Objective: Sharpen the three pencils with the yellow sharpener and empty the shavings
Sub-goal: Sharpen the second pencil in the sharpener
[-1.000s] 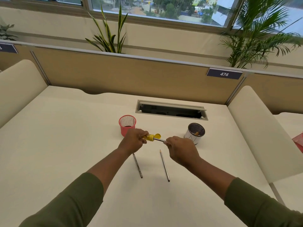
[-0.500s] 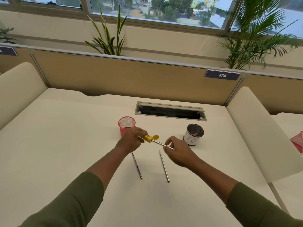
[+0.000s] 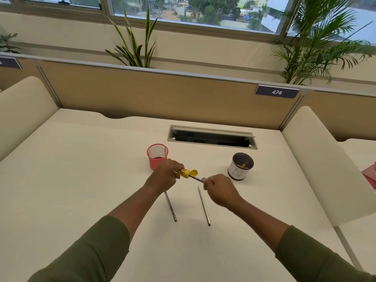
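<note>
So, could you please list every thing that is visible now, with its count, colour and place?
white desk top: one, cream white, under everything.
yellow plastic sharpener: one, yellow, held in the left hand.
grey pencil in the sharpener: one, between both hands.
grey pencils lying on the desk: two, side by side near the forearms.
red mesh cup: one, behind the left hand.
black mesh cup with white band: one, right of the hands, shavings inside.
cable slot: one, grey, at the desk's back.
sign 474: one, dark, on the partition.
green plants: behind the partition.
left hand: one.
right hand: one.
</note>
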